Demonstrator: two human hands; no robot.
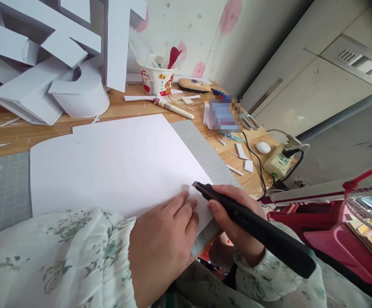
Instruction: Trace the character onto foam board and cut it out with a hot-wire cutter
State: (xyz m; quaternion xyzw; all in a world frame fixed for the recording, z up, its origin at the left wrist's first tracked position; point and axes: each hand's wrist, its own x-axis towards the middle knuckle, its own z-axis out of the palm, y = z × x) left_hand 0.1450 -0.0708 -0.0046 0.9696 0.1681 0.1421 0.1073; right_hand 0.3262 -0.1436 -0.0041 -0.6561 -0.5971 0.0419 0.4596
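Note:
A large white sheet of board (115,162) lies on a grey cutting mat (2,188) on the wooden desk. My left hand (163,244) rests flat on the sheet's near right corner, fingers stretched out together and pressing it down. My right hand (233,222) is wrapped round a black utility knife (256,226). The knife's blade tip touches the sheet's right edge, just beyond my left fingertips. Both forearms wear floral sleeves.
White foam-board letter shapes (47,55) stand at the back left. A paper cup (156,79) with tools, a white pen (174,109), scissors (248,122), a power strip (278,162) with cables and small offcuts crowd the desk's right end. A red fan (368,201) stands at the right.

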